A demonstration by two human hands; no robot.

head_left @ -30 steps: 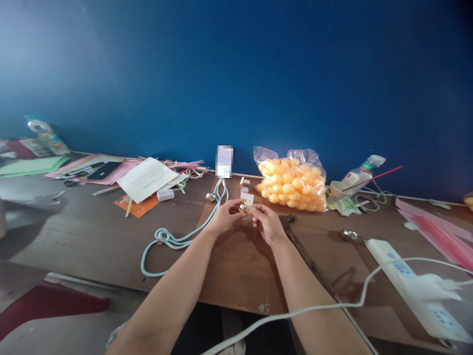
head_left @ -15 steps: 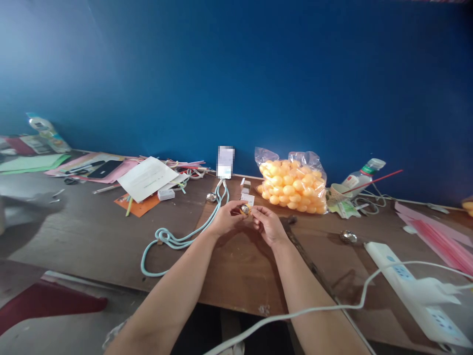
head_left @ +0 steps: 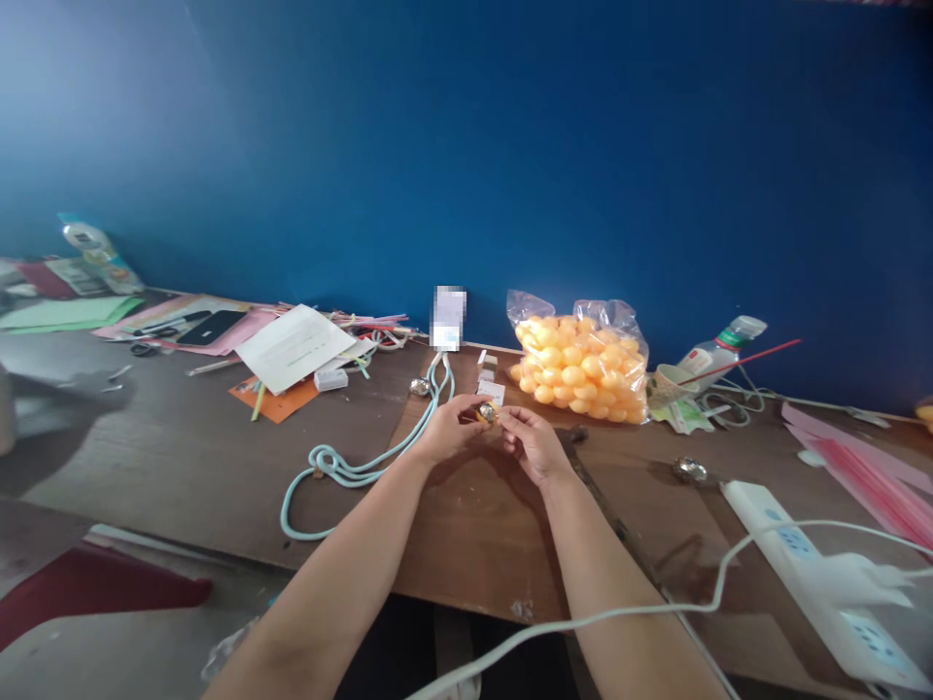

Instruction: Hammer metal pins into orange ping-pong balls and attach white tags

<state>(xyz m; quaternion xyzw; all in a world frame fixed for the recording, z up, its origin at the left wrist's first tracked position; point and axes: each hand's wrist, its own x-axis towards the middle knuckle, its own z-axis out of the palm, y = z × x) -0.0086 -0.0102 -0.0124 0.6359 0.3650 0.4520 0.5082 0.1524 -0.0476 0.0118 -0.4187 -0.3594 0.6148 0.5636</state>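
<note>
My left hand (head_left: 452,426) pinches a small orange ball partly covered with shiny silver foil (head_left: 487,412), above the middle of the table. From the other side my right hand (head_left: 534,445) has its thumb and fingertips closed at the ball's right edge, its other fingers curled. A looped light-blue cord (head_left: 342,467) lies to the left of my left hand. Just beyond the hands is a small white box (head_left: 491,392). Two silver foil-covered lumps rest on the table, one beside the cord (head_left: 420,387) and one farther right (head_left: 690,471).
A clear bag of orange balls (head_left: 579,369) stands against the blue wall. At right are a paper cup (head_left: 665,386), a bottle (head_left: 718,355) and a power strip (head_left: 823,583); its white cable (head_left: 612,614) crosses above my right forearm. Papers (head_left: 295,348) and scissors (head_left: 150,347) lie left.
Both hands stay at the foil-covered ball with almost the same grip. The whole view has shifted slightly; nothing on the table has visibly moved.
</note>
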